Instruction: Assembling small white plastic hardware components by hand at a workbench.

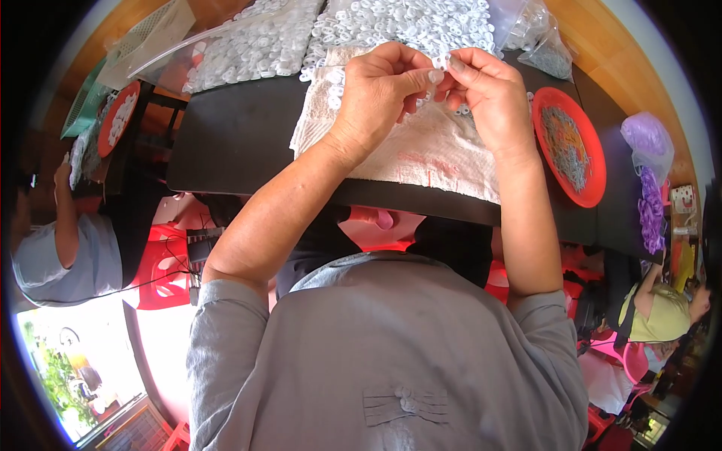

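Over a pale towel (406,154) on the dark table, my left hand (376,94) and my right hand (492,94) meet fingertip to fingertip. Both are closed in a pinch around a small white plastic piece (439,65), mostly covered by the fingers. Just beyond them lies a wide heap of small white oval plastic pieces (398,24) with holes. A few more white pieces (335,89) rest on the towel beside my left hand. To the right of my right hand stands a round red tray (594,161) with many thin, greyish metal bits in it.
Left of the heap, a clear plastic bag (169,64) lies near more white pieces. Clear bags (545,49) sit at the back right, purple bags (647,139) at the far right. People work at the left (68,248) and right (662,316). The table's front edge (421,203) runs before me.
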### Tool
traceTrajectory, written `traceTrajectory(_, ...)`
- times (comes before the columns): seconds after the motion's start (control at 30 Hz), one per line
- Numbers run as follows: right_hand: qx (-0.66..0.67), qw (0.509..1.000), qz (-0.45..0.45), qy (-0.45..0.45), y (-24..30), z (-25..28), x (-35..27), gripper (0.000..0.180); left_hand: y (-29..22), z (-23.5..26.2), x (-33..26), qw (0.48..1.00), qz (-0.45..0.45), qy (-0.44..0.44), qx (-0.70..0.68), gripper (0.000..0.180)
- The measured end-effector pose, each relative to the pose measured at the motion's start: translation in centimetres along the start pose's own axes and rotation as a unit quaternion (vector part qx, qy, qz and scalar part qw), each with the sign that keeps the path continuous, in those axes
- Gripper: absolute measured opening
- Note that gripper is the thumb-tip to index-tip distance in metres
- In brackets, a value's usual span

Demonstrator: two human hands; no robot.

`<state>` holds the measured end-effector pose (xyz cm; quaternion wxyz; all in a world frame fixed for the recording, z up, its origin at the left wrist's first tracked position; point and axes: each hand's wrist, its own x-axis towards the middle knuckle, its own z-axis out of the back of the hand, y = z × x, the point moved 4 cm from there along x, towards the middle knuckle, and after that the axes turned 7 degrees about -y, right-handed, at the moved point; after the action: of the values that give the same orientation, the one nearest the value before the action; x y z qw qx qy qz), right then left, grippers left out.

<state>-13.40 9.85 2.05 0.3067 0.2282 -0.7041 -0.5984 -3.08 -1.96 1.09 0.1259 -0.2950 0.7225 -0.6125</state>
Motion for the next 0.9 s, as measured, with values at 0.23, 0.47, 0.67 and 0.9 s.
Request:
traceTrajectory(0.23, -0.054, 0.995, -0.023, 0.082, 0.7, 0.7, -0.2, 0.024, -0.2, -0.4, -0.1, 0.998, -0.052, 0.046, 0.002, 0.022)
traceTrajectory(0.47, -0.004, 0.995, -0.066, 0.074, 0.6, 0.3, -0.6, 0.026, -0.6, -0.6, -0.5, 0.996, -0.061, 0.057, -0.01, 0.025)
traceTrajectory(0.67, 0.02, 0.995, -0.066, 0.077, 0.9, -0.2, -1.0, 0.028, -1.1, -0.8, -1.0, 0.995, -0.067, 0.069, -0.02, 0.024)
traceTrajectory(0.9, 0.057, 0.994, -0.061, 0.07, 1.0, -0.2, -1.0, 0.023, -1.4, -0.7, -1.1, 0.995, -0.052, 0.073, -0.034, 0.026)
